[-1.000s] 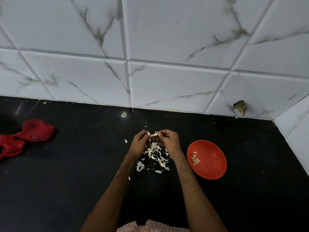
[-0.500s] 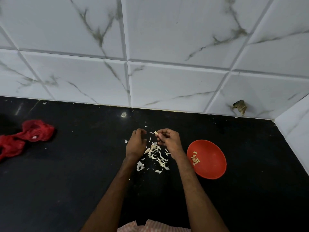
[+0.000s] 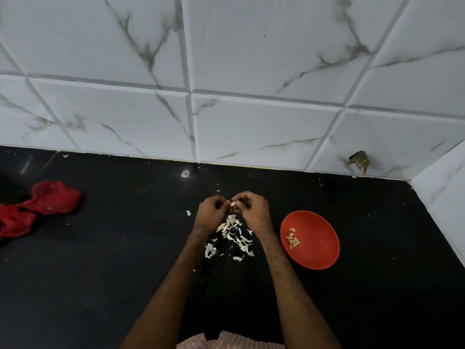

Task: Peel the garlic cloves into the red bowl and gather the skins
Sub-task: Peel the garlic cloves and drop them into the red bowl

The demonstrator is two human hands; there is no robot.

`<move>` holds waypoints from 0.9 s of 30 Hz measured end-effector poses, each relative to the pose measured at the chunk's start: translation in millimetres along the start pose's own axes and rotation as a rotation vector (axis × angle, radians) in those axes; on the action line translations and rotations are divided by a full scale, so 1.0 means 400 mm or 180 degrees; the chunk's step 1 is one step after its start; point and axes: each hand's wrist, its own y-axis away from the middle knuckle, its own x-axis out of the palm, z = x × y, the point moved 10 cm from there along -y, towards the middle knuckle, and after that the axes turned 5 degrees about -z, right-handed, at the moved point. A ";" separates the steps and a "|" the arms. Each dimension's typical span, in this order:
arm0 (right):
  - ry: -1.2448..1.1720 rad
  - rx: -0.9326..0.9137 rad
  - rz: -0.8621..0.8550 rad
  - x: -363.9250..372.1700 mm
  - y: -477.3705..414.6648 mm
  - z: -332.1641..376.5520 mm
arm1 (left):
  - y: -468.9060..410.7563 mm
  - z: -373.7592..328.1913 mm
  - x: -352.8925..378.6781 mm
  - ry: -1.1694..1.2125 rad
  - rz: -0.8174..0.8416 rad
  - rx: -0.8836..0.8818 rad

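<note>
Both hands meet above the black counter, pinching one small pale garlic clove (image 3: 233,203) between their fingertips. My left hand (image 3: 210,212) holds it from the left with curled fingers, and my right hand (image 3: 251,209) grips it from the right. Below the hands lies a loose heap of white garlic skins (image 3: 235,236). The red bowl (image 3: 317,250) sits to the right of my right wrist and holds several peeled cloves (image 3: 292,241).
A crumpled red cloth (image 3: 37,207) lies far left on the black counter (image 3: 100,273). White marble-look tiles (image 3: 251,122) rise behind, with a side wall (image 3: 445,197) at the right. Stray skin bits (image 3: 188,212) lie left of the hands.
Half a second ago my left hand had drawn away from the clove; now it is back at the clove, fingertips meeting my right hand's. The bowl and skins have not moved.
</note>
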 end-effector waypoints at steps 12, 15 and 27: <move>0.0725 -0.0829 0.0082 0.029 0.010 0.065 | -0.015 0.041 0.008 0.0130 0.0115 -0.0615; 0.0648 -0.0708 -0.0013 0.024 0.007 0.060 | -0.015 0.033 0.008 0.0280 0.0116 -0.0591; 0.0730 -0.0644 -0.0293 0.010 0.006 0.061 | -0.004 -0.001 0.003 0.0432 -0.0088 -0.0482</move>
